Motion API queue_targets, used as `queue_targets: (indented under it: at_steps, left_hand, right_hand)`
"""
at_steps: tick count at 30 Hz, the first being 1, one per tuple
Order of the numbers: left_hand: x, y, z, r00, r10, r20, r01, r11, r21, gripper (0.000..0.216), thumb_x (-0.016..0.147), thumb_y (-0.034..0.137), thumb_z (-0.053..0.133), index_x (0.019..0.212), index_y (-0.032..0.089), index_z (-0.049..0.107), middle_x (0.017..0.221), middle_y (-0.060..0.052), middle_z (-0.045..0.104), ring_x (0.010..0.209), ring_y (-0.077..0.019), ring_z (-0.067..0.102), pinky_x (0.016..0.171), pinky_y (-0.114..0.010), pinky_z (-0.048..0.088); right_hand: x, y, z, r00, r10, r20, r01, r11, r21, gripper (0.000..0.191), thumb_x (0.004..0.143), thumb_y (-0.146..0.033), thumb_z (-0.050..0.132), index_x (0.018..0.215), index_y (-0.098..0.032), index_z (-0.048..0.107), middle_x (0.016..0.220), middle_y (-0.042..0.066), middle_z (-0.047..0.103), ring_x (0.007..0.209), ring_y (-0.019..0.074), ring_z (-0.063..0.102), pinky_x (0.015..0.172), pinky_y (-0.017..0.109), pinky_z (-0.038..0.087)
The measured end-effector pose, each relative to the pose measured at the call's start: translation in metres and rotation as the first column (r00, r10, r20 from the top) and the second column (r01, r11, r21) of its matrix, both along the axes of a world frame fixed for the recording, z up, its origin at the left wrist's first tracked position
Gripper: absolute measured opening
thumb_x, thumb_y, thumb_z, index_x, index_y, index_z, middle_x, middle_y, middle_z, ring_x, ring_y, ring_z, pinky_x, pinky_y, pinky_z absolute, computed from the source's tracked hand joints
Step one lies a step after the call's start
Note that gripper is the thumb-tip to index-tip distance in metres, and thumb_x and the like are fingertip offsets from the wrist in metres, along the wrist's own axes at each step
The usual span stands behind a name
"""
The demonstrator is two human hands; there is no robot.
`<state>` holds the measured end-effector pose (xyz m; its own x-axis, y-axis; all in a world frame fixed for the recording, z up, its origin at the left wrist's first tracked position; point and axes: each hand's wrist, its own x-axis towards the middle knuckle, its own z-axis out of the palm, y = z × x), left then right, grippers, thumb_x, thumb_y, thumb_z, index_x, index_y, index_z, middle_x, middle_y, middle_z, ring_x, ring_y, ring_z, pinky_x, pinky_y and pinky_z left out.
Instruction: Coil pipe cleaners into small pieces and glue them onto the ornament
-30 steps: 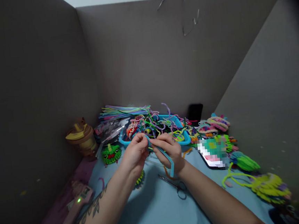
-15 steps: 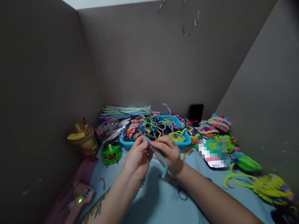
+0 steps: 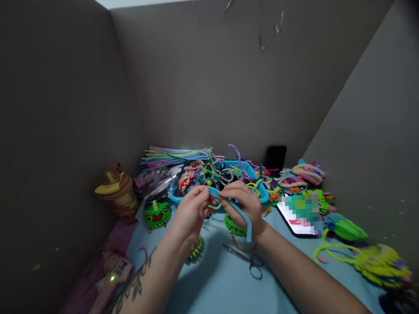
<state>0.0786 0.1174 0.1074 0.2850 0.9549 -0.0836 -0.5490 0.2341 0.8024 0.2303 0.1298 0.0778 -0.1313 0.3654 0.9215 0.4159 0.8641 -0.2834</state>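
My left hand (image 3: 191, 212) and my right hand (image 3: 246, 203) meet above the blue table cover, both pinched on one blue pipe cleaner (image 3: 236, 212). Its top end is bent between my fingertips and its free end hangs down past my right wrist. A small yellow-green loop shows just under the pinch. Below my hands lie a green woven piece (image 3: 233, 226) and a spiky green and pink piece (image 3: 194, 249). Scissors (image 3: 247, 259) rest on the cover near my right forearm.
A blue tray (image 3: 260, 194) heaped with coloured pipe cleaners sits behind my hands. A green frog figure (image 3: 157, 215) and a yellow-lidded cup (image 3: 117, 192) stand at left, a pink glue gun (image 3: 104, 291) lower left. A phone (image 3: 299, 212) and finished pieces lie right. Grey partition walls enclose the table.
Both hands have lifted slightly and moved right with the blue pipe cleaner. Its hanging end now swings further right, and the green woven piece beneath has come into view.
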Motion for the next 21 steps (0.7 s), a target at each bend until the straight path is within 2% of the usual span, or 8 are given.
queue_targets:
  at_steps: [6, 8, 11, 17, 19, 21]
  left_hand:
    - [-0.009, 0.01, -0.002, 0.983, 0.002, -0.186, 0.029, 0.986, 0.165, 0.023, 0.071, 0.034, 0.072, 0.081, 0.016, 0.065, 0.067, 0.001, 0.06, 0.06, -0.0089, 0.054, 0.056, -0.019, 0.039]
    - [-0.012, 0.011, 0.0, 0.946, 0.023, -0.322, 0.066, 0.963, 0.262, 0.02, 0.073, 0.034, 0.069, 0.078, 0.015, 0.067, 0.061, 0.001, 0.058, 0.056, -0.0089, 0.051, 0.052, -0.019, 0.036]
    - [-0.019, 0.012, 0.007, 0.849, 0.049, -0.526, 0.177, 0.911, 0.371, 0.02, 0.076, 0.033, 0.065, 0.075, 0.014, 0.07, 0.058, 0.001, 0.057, 0.053, -0.0093, 0.047, 0.051, -0.02, 0.034]
    - [-0.026, 0.009, 0.013, 0.737, -0.02, -0.676, 0.387, 0.832, 0.397, 0.027, 0.08, 0.032, 0.061, 0.098, 0.017, 0.073, 0.072, -0.003, 0.064, 0.064, -0.0127, 0.051, 0.055, -0.022, 0.039]
    - [-0.026, 0.008, 0.012, 0.714, 0.001, -0.7, 0.412, 0.807, 0.423, 0.028, 0.081, 0.033, 0.06, 0.098, 0.017, 0.074, 0.074, -0.003, 0.064, 0.064, -0.0127, 0.05, 0.055, -0.023, 0.038]
    - [-0.025, 0.008, 0.011, 0.7, 0.025, -0.714, 0.408, 0.807, 0.428, 0.026, 0.08, 0.034, 0.061, 0.092, 0.015, 0.075, 0.072, -0.003, 0.062, 0.062, -0.0121, 0.048, 0.054, -0.023, 0.035]
  right_hand:
    - [0.006, -0.001, 0.012, 0.998, 0.068, 0.014, -0.067, 0.995, -0.073, 0.017, 0.079, -0.01, 0.063, 0.091, -0.022, 0.064, 0.083, 0.005, 0.062, 0.077, 0.0177, 0.06, 0.068, 0.033, 0.051]
    - [0.007, -0.001, 0.015, 0.997, 0.075, 0.002, -0.074, 0.992, -0.101, 0.014, 0.079, -0.011, 0.063, 0.089, -0.022, 0.065, 0.082, 0.004, 0.062, 0.076, 0.0174, 0.06, 0.067, 0.032, 0.05]
    - [0.01, -0.002, 0.021, 0.993, 0.119, -0.01, -0.119, 0.976, -0.182, 0.009, 0.08, -0.014, 0.064, 0.085, -0.021, 0.065, 0.079, 0.004, 0.063, 0.075, 0.017, 0.06, 0.067, 0.032, 0.049]
    - [0.019, 0.001, 0.028, 0.952, 0.304, -0.042, -0.295, 0.865, -0.406, 0.001, 0.08, -0.021, 0.066, 0.081, -0.02, 0.066, 0.081, 0.003, 0.06, 0.075, 0.0162, 0.058, 0.068, 0.03, 0.047]
    - [0.021, 0.002, 0.028, 0.942, 0.332, -0.041, -0.314, 0.836, -0.449, 0.003, 0.08, -0.024, 0.067, 0.08, -0.021, 0.067, 0.082, 0.003, 0.058, 0.077, 0.0161, 0.057, 0.07, 0.03, 0.047]
    - [0.022, 0.004, 0.027, 0.935, 0.355, -0.019, -0.322, 0.822, -0.471, 0.005, 0.079, -0.026, 0.069, 0.079, -0.021, 0.068, 0.083, 0.003, 0.055, 0.079, 0.0159, 0.056, 0.071, 0.03, 0.047]
